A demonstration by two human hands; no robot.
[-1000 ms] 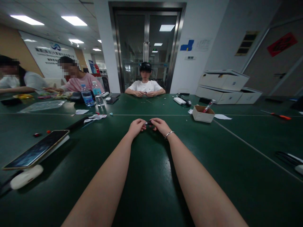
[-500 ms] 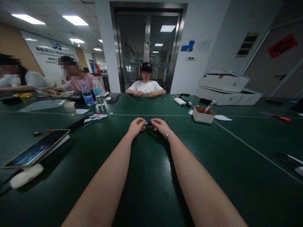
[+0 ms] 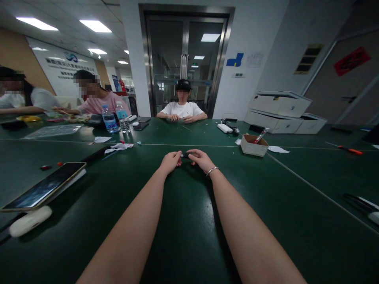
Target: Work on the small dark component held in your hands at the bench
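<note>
Between my two hands is a small, dark, stick-like piece (image 3: 186,155) with a silvery left end, held just over the green table (image 3: 186,221). It is too small to name its kind. My left hand (image 3: 171,162) pinches the silvery end between thumb and fingers. On the other side, my right hand (image 3: 201,159) pinches the black end; a silver bracelet (image 3: 212,170) circles that wrist. Fingers cover part of the piece at both ends.
To the left lie a phone (image 3: 44,185) and a white rounded case (image 3: 30,221). Two water bottles (image 3: 122,117) stand beyond. A small open box (image 3: 254,145) and an orange-handled screwdriver (image 3: 351,150) are on the right. A person (image 3: 182,108) sits opposite; others sit at left.
My left fingers have shifted slightly around the silvery end. Both hands stay in nearly the same place, still on the small dark piece. The camera view has moved a little.
</note>
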